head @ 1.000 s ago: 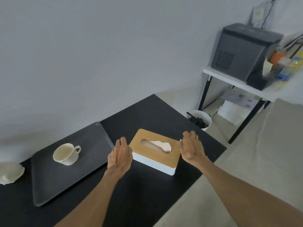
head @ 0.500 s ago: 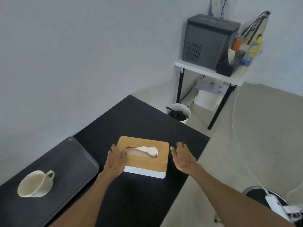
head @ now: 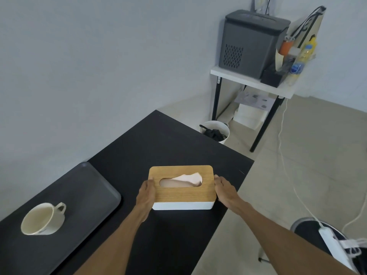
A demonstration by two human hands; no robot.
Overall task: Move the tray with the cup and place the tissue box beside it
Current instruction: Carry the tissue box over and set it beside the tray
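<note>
Tissue box (head: 182,187) lies on the black table (head: 170,139), right of the grey tray (head: 83,187) carrying the cup (head: 40,219). Its long axis runs left to right, slot upward. The left hand (head: 146,194) and right hand (head: 225,190) press its two short ends; the box seems clamped between them, though the fingertips are hidden.

Both bare forearms reach forward, left hand (head: 146,195) and right hand (head: 225,190) set opposite each other, palms facing inward, fingers curled, clamped on the two short ends of the box (head: 182,193).
</note>
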